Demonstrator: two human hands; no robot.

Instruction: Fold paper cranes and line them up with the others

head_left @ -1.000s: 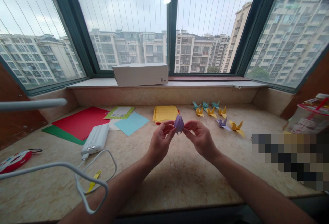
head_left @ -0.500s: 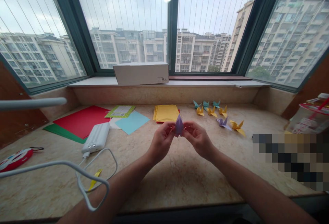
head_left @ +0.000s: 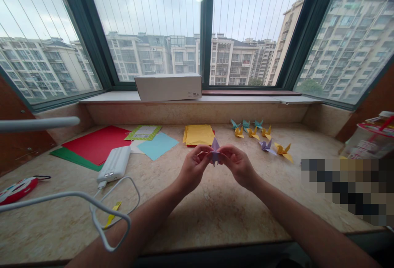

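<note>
Between both hands, above the stone counter, is a small piece of folded purple origami paper (head_left: 215,157), with a point sticking up and flaps spread to the sides. My left hand (head_left: 197,165) pinches its left side, and my right hand (head_left: 235,164) pinches its right side; the fingertips cover part of the folds. Just behind the hands lies a stack of yellow paper (head_left: 198,135) with red paper under it. To the right of my right hand stand a purple paper crane (head_left: 267,147) and a larger yellow paper crane (head_left: 283,151), with several smaller yellow and teal cranes behind.
On the left lie red paper (head_left: 98,145), green paper (head_left: 75,160), light blue paper (head_left: 158,145) and a white power bank (head_left: 114,163). Its looped white cable (head_left: 83,195) passes near my left forearm. A plastic cup (head_left: 369,138) stands far right; a white box (head_left: 168,87) rests on the sill.
The purple paper has changed from a narrow upright diamond to a shape with its lower flaps spread sideways. Both hands stay in nearly the same place.
</note>
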